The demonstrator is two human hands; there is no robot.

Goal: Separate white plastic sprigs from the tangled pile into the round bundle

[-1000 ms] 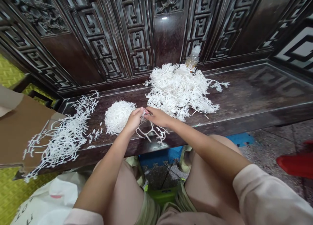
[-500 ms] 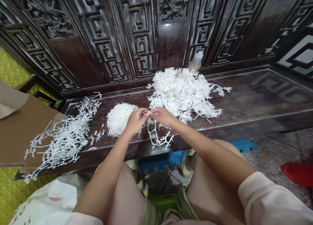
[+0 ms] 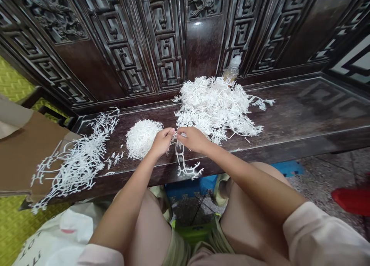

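Observation:
My left hand (image 3: 162, 143) and my right hand (image 3: 193, 138) meet fingertip to fingertip over the bench's front edge. Both pinch the upper part of a white branching plastic sprue (image 3: 180, 157). Its bare, twig-like arms dangle below the fingers; the spot being gripped is mostly hidden by them. Just left of my left hand sits a rounded heap of small white pieces (image 3: 143, 139). Behind my right hand spreads a large pile of white sprues (image 3: 214, 104) with many fine tips.
Bare, tangled white runners (image 3: 82, 158) lie at the left, beside a brown cardboard box (image 3: 34, 150). A few loose bits (image 3: 115, 158) are scattered on the dark wooden bench (image 3: 300, 112). A clear bottle (image 3: 232, 69) stands behind the big pile, against the carved backrest (image 3: 204, 42).
My fingertips have shifted slightly at the top of the sprue, the left hand a little up. The dangling sprue has swung and turned a little. The piles look the same.

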